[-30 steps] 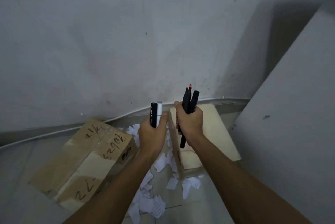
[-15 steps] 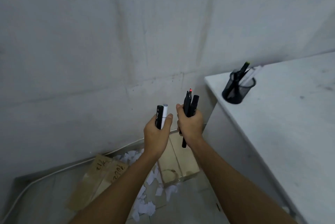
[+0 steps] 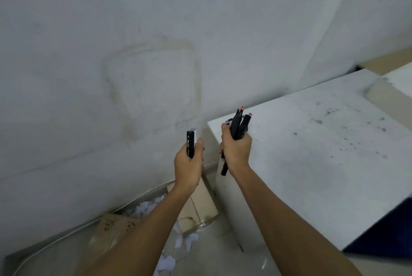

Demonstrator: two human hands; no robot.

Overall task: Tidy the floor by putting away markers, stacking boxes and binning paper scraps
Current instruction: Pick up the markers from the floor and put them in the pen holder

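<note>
My left hand (image 3: 188, 167) is shut on two markers (image 3: 190, 144), one black and one white, held upright. To its right, my right hand (image 3: 236, 150) grips a bundle of several black markers (image 3: 239, 125), one with a red tip, at the near corner of a white table (image 3: 312, 164). Both hands are raised well above the floor. Far below lie two cardboard boxes: one with handwriting (image 3: 111, 229) on the left, a plain one (image 3: 200, 204) against the table's side. White paper scraps (image 3: 142, 210) are scattered between and in front of them.
A stained white wall (image 3: 156, 52) fills the upper view. A white cable (image 3: 66, 234) runs along its base. A cardboard sheet (image 3: 392, 95) lies at the table's far right, and a dark blue object (image 3: 385, 231) covers its near right corner.
The view has risen and turned right, so the tabletop now fills the right side and the floor boxes have sunk lower. The black mesh pen holder seen before is out of view. Both hands still hold their markers.
</note>
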